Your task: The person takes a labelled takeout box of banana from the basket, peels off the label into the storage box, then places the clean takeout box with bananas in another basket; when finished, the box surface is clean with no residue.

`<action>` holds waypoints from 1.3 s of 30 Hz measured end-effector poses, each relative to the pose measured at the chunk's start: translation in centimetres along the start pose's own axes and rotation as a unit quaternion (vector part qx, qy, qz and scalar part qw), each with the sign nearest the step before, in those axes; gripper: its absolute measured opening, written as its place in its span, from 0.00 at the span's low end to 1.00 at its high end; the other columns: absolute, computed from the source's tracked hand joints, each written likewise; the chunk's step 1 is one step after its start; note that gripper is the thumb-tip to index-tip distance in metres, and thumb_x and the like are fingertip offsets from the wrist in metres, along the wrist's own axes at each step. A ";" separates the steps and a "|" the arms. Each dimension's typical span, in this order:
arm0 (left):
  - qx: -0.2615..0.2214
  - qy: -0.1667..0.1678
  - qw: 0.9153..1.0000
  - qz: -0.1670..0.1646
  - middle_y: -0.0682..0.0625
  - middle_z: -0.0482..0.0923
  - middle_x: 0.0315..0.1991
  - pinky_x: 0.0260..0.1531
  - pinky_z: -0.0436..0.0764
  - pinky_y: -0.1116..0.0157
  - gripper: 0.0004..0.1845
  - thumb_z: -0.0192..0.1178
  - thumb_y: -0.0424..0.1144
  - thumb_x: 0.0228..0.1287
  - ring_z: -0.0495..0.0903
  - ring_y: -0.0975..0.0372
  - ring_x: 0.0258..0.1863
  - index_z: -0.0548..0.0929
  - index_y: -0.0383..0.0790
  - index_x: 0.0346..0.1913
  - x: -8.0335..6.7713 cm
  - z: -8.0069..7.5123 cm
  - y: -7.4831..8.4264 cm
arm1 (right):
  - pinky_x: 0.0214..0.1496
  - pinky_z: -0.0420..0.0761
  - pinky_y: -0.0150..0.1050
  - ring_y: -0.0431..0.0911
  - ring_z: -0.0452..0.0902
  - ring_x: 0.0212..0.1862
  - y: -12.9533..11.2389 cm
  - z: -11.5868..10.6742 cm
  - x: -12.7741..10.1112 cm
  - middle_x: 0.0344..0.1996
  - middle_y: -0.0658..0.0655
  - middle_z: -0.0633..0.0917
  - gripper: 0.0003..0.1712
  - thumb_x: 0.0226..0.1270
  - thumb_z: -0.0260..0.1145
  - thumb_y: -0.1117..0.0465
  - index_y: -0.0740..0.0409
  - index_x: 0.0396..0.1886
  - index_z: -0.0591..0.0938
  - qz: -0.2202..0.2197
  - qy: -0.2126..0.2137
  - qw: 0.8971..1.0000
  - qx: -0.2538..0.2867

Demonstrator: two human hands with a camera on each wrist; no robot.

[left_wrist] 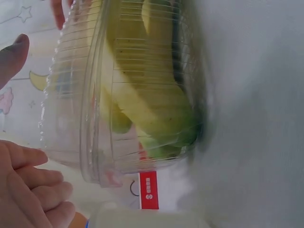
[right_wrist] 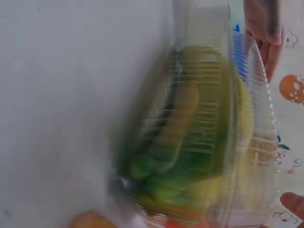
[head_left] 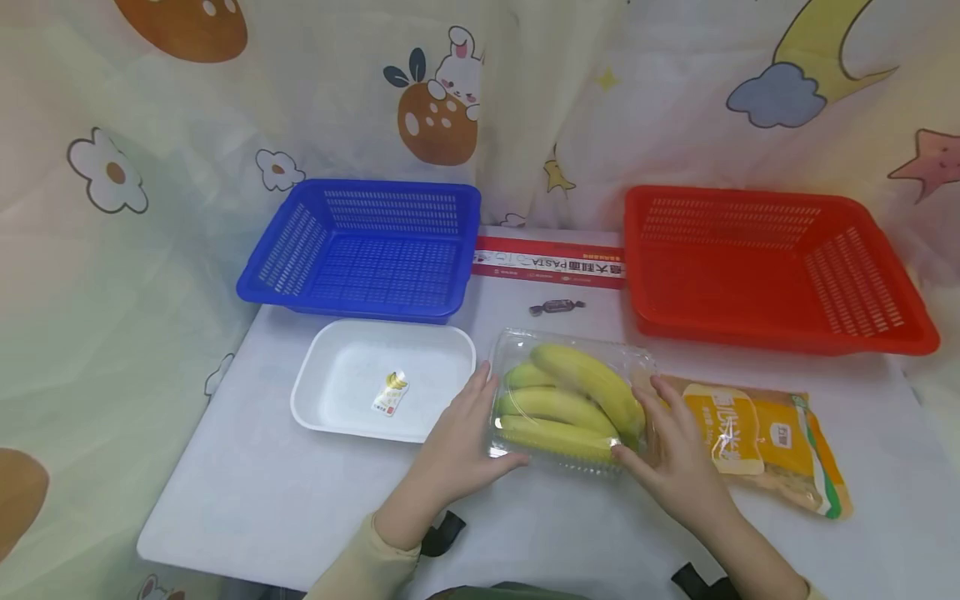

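Observation:
A clear plastic clamshell box (head_left: 570, 400) with a bunch of yellow-green bananas (head_left: 577, 387) inside lies on the white table (head_left: 300, 500), front centre. My left hand (head_left: 501, 414) lies against the box's left end, fingers straight along the side and thumb at the front edge. On the right end my right hand (head_left: 637, 417) mirrors it, thumb on the front corner. Both wrist views show the box (left_wrist: 123, 95) (right_wrist: 204, 133) close up and blurred. The left hand (left_wrist: 31, 102) and the right hand (right_wrist: 280, 123) each show a thumb and fingers spread at the rim.
A white tray (head_left: 337, 408) holding a small sticker (head_left: 390, 392) sits left of the box. An orange snack bag (head_left: 772, 442) lies right of it. Behind stand a blue basket (head_left: 367, 250), a red basket (head_left: 765, 262), a pasta box (head_left: 551, 262) and a wrapped sweet (head_left: 557, 307).

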State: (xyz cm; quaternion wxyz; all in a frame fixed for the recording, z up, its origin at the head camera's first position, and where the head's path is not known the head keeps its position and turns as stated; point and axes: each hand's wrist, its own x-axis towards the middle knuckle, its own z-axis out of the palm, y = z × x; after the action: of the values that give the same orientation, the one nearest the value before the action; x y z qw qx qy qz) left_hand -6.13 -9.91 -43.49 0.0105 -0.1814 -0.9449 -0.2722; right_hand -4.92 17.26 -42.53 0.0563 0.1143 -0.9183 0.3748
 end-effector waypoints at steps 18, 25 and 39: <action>0.012 -0.025 0.999 -0.025 0.38 0.46 0.71 0.65 0.60 0.53 0.58 0.66 0.62 0.41 0.53 0.49 0.69 0.50 0.35 0.70 0.3 0.9 -0.3 | 0.52 0.58 0.74 0.73 0.49 0.65 1.6 1.6 -1.4 0.70 0.68 0.46 0.48 0.42 0.75 0.51 0.64 0.63 0.65 0.042 -0.022 0.999 0.000; -0.008 -0.050 0.998 -0.029 0.38 0.44 0.71 0.65 0.60 0.55 0.58 0.67 0.58 0.44 0.53 0.49 0.69 0.45 0.34 0.70 0.7 1.2 0.0 | 0.49 0.61 0.74 0.74 0.53 0.62 2.0 1.7 -1.6 0.68 0.73 0.48 0.52 0.42 0.75 0.50 0.64 0.65 0.61 0.055 -0.039 0.998 -0.019; -0.020 -0.052 0.998 -0.030 0.38 0.43 0.71 0.65 0.61 0.55 0.56 0.67 0.56 0.46 0.54 0.50 0.69 0.47 0.34 0.70 0.8 1.0 0.5 | 0.52 0.60 0.72 0.72 0.50 0.64 1.9 1.6 -1.8 0.70 0.67 0.46 0.56 0.41 0.76 0.52 0.62 0.68 0.57 0.056 -0.014 0.998 -0.004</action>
State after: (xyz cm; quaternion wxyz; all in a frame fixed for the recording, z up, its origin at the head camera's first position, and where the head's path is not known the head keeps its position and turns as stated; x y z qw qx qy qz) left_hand -6.64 -8.74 -43.97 -0.0506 -0.1669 -0.9437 -0.2811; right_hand -3.65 17.71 -45.32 0.0230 0.0681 -0.9253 0.3724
